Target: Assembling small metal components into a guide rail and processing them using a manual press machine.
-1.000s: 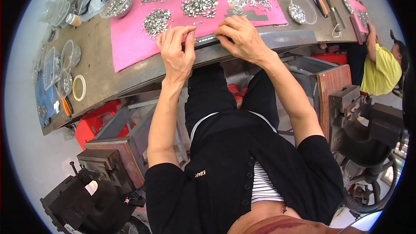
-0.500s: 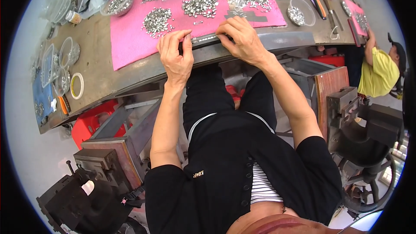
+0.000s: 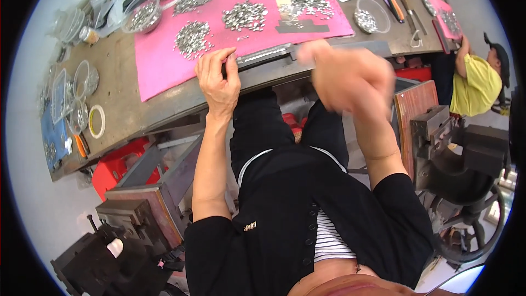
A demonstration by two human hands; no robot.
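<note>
One pink mat (image 3: 164,63) lies on one desk (image 3: 118,85). Two hands show: left hand (image 3: 219,79), right hand (image 3: 350,79). One tape roll (image 3: 97,121).

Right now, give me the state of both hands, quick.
Left hand: fingers pinched on the end of the long metal strip at the pink mat's edge.
Right hand: raised off the bench, blurred; grip cannot be told.

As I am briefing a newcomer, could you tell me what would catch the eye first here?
The bright pink mat across the workbench, dotted with heaps of small silvery metal parts, stands out at once. At its near edge the left hand pinches a long metal strip, while the right hand is a blur raised above the bench edge.
</note>
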